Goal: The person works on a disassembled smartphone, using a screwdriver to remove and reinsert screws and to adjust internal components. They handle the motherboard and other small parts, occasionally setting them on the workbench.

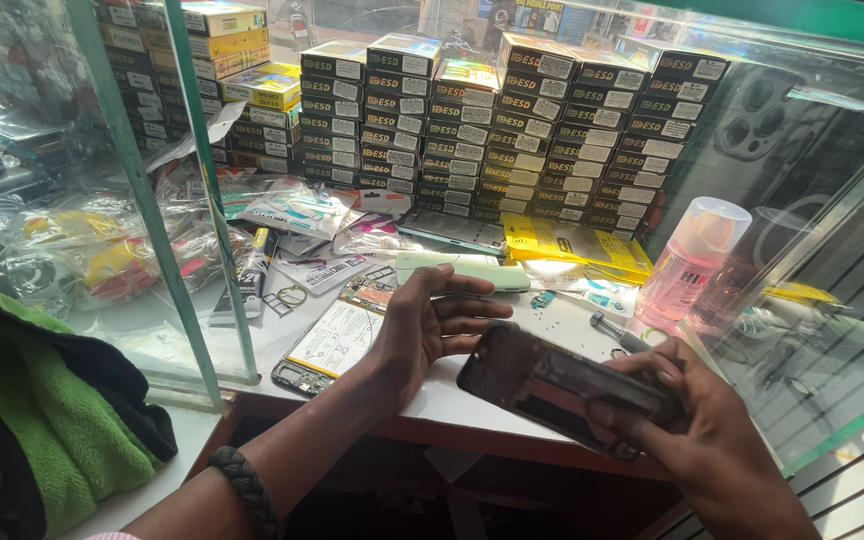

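Note:
My right hand (712, 430) grips a dark phone part (552, 385), a flat black panel with a camera cutout, and holds it tilted above the front edge of the white worktop (452, 395). My left hand (432, 320) hovers open just left of the panel, fingers spread and pointing at it, not touching it. A braided band sits on my left wrist. Under the left hand lies an opened phone (337, 340) with its white inside and circuit board showing.
Stacks of small black and yellow boxes (512, 130) line the back. A pink spray bottle (692, 255) stands at right, a screwdriver (617, 332) and tiny screws near it. Glue tube (252, 270), plastic packets, glass panes left and right, green cloth (62, 420) lower left.

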